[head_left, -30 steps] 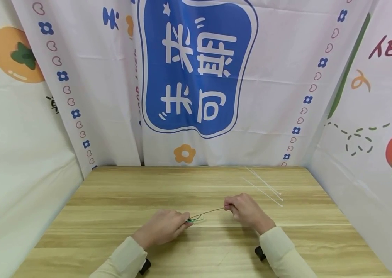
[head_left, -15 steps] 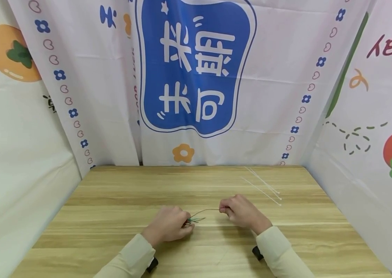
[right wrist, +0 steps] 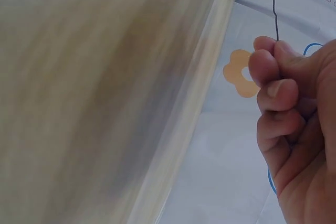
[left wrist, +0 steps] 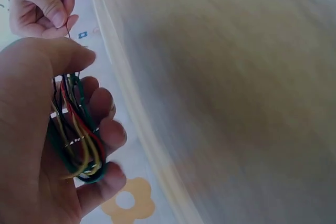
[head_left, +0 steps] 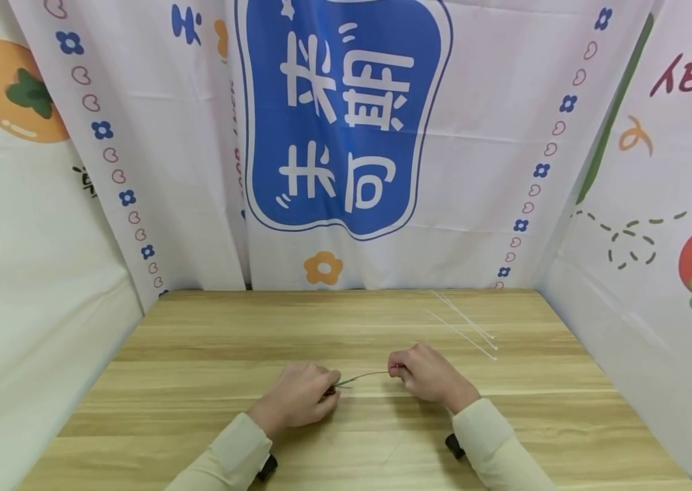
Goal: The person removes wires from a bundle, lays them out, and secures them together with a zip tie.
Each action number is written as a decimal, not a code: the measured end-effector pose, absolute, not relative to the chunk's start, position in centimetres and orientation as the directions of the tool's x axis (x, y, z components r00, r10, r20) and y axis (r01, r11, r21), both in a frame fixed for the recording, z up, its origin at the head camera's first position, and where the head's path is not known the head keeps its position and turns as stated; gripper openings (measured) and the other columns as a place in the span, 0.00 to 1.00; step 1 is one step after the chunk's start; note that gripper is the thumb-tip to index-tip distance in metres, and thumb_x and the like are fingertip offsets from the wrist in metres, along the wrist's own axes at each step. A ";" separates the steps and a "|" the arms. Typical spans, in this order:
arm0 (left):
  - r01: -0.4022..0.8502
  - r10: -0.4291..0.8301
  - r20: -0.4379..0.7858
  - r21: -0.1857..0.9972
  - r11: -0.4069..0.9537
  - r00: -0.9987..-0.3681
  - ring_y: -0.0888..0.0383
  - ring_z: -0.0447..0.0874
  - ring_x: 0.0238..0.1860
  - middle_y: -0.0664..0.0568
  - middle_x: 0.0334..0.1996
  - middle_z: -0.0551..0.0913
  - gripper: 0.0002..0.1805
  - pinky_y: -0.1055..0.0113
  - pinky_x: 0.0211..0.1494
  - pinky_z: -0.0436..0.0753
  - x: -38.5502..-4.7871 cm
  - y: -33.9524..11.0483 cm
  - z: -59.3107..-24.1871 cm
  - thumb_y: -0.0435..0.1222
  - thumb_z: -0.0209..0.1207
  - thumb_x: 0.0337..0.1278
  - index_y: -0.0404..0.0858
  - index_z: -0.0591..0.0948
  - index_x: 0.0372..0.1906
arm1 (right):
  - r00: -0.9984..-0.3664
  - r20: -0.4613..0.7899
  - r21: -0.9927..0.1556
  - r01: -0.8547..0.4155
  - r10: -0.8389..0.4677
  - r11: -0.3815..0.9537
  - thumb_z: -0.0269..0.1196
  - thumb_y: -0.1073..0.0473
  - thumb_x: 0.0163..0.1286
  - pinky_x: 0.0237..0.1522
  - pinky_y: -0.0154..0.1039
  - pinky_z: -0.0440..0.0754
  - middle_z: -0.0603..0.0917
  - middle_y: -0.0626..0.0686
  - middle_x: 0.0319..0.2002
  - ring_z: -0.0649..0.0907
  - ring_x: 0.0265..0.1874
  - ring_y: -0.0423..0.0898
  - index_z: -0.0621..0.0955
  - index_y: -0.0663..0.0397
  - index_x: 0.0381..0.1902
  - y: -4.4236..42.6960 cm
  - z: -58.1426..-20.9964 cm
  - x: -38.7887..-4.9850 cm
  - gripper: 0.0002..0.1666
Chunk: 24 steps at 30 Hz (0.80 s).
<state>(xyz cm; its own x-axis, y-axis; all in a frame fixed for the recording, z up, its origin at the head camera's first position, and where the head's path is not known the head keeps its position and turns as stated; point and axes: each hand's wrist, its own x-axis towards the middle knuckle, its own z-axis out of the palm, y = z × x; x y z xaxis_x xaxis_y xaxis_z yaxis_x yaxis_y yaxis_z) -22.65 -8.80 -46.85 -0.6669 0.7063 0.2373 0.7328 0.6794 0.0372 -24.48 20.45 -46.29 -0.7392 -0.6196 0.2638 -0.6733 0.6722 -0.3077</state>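
Observation:
A coiled bundle of thin wires (left wrist: 79, 129) in green, black, red and yellow lies in my left hand (head_left: 299, 395), with the fingers curled round it. In the head view only a few strands stick out past those fingertips. My right hand (head_left: 428, 378) pinches the end of one dark wire (right wrist: 275, 14) between thumb and index finger, its other fingers curled. Between the two hands this wire runs nearly straight, above the table. Most of the bundle is hidden by the left hand in the head view.
Several thin white strips with small heads, like cable ties (head_left: 461, 335), lie at the back right of the wooden table (head_left: 229, 327). Printed white cloth (head_left: 474, 204) hangs behind the table and at both sides.
My left hand has shifted slightly right, and my right hand slightly left. The wire between them sagged into a curve and is now straighter. Fewer green strands show beyond the left fingers.

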 end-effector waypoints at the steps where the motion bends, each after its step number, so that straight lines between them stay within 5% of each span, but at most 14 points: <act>1: 0.733 0.707 0.225 0.053 0.678 -0.671 0.69 0.58 0.17 0.64 0.16 0.66 0.16 0.72 0.22 0.58 -22.6 -8.9 -46.8 0.42 0.60 0.74 0.49 0.72 0.27 | -0.742 0.261 -0.299 -0.670 -0.617 0.679 0.62 0.73 0.71 0.33 0.30 0.74 0.78 0.40 0.22 0.68 0.21 0.31 0.84 0.51 0.30 20.4 -46.3 -24.5 0.13; 11: 0.665 0.654 0.129 0.220 0.714 -0.745 0.67 0.63 0.20 0.62 0.18 0.66 0.16 0.69 0.26 0.68 -22.6 -9.3 -46.6 0.43 0.48 0.85 0.48 0.72 0.32 | -0.744 0.238 -0.261 -0.668 -0.624 0.697 0.57 0.80 0.61 0.29 0.30 0.67 0.73 0.38 0.21 0.65 0.20 0.32 0.79 0.48 0.22 20.5 -46.4 -24.5 0.20; 16: 0.565 0.570 0.090 0.328 0.758 -0.817 0.66 0.67 0.23 0.60 0.20 0.69 0.17 0.64 0.34 0.75 -22.9 -9.3 -46.3 0.43 0.45 0.86 0.43 0.82 0.42 | -0.733 0.237 -0.262 -0.680 -0.637 0.685 0.56 0.81 0.60 0.29 0.30 0.68 0.77 0.40 0.21 0.65 0.20 0.32 0.81 0.49 0.23 20.6 -46.3 -24.5 0.21; 24: 0.417 0.433 0.069 0.438 0.796 -0.899 0.61 0.61 0.19 0.58 0.18 0.65 0.18 0.63 0.30 0.71 -23.0 -9.3 -45.6 0.43 0.45 0.86 0.41 0.84 0.45 | -0.738 0.232 -0.282 -0.674 -0.634 0.682 0.57 0.80 0.64 0.30 0.30 0.73 0.85 0.45 0.24 0.71 0.22 0.32 0.84 0.49 0.25 20.6 -46.1 -24.7 0.22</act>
